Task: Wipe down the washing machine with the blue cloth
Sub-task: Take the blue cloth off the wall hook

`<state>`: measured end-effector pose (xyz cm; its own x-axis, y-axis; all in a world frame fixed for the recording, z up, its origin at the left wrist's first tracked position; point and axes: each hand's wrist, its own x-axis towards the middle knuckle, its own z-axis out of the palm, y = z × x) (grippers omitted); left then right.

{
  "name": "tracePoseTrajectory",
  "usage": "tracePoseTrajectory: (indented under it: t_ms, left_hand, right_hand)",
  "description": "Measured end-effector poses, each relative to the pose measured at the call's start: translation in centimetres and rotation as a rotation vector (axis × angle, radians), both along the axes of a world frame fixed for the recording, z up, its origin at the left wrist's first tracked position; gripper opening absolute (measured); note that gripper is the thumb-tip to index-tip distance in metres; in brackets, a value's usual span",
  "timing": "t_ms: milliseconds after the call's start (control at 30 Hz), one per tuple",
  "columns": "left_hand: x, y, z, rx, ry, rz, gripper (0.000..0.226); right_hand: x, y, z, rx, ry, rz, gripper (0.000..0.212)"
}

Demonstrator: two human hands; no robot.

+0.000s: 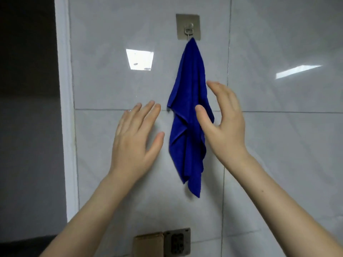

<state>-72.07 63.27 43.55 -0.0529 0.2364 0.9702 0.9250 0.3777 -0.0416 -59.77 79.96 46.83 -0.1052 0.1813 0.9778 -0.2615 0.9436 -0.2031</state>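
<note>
Two bare forearms come up from the bottom corners, both raised toward the wall. Left hand [135,138]: palm facing the wall, fingers straight and slightly spread, thumb out to the right, holding nothing. It sits just left of the blue cloth [187,97], apart from it; cannot tell whether the palm touches the tile. Right hand [225,127]: wide open, fingers extended upward along the cloth's right edge, thumb reaching across in front of the cloth's middle folds. No grip on it; contact between thumb and fabric cannot be told from this view. Hands slightly blurred.

Blue cloth hangs between the two hands, bunched at one corner on a metal hook [188,30], draping down in loose folds to a point below wrist level. The hook sits on a square steel adhesive plate stuck to the tiled wall [104,86], glossy pale grey tiles with thin grout lines and bright window reflections. Low on the wall, at the frame bottom, a grey socket plate [177,242] with a brown box-like piece [148,244] just left of it. Far left is a dark opening [26,89] past a white edge strip.
</note>
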Motion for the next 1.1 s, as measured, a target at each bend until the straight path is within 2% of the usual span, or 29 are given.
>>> tracePoseTrajectory:
  t_ms: [233,367,567,700,900,1100]
  left_hand:
    - [-4.6,2.5,6.2,-0.019,0.106,0.229,0.059]
    - [-7.3,3.1,6.5,-0.064,0.159,0.359,0.058]
    - [-8.0,3.2,6.4,-0.028,0.232,0.358,0.056]
    - [-8.1,3.2,6.3,-0.024,0.237,0.348,0.055]
    - [-8.1,3.2,6.3,-0.033,0.232,0.35,0.055]
    - [-8.1,3.2,6.4,-0.031,0.247,0.355,0.055]
  right_hand:
    - [-4.6,0.5,6.6,-0.084,-0.06,-0.022,0.077]
    - [-6.7,0.8,6.7,-0.09,-0.099,-0.027,0.085]
    - [-7.7,1.7,5.8,-0.056,-0.119,-0.083,0.093]
    - [-7.3,1.7,5.3,-0.081,-0.13,-0.03,0.084]
    - [-7.3,1.5,6.7,-0.167,0.042,0.236,0.065]
    - [-6.7,1.4,9.4,-0.194,0.134,0.227,0.043]
